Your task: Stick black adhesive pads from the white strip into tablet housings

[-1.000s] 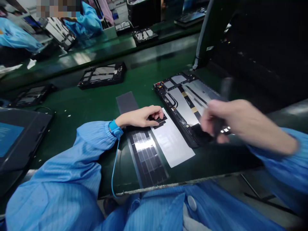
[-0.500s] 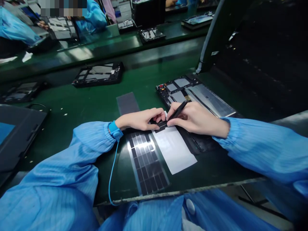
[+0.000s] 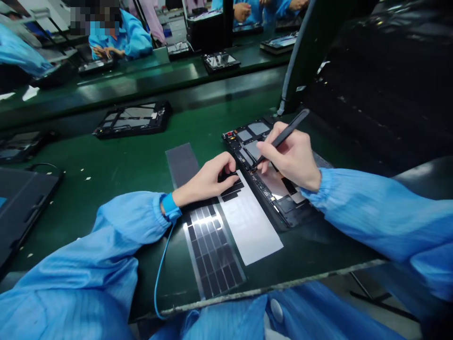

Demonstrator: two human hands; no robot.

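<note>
Black adhesive strips point(image 3: 232, 190) lie under the left hand point(image 3: 205, 182), its fingers pressed on them atop a white backing sheet point(image 3: 247, 226). The right hand point(image 3: 292, 156) has moved apart from the left, away from those strips, and now pinches a slim black tool point(image 3: 285, 134) whose tip reaches down to an open tablet frame point(image 3: 258, 130), just right of the left hand.
</note>
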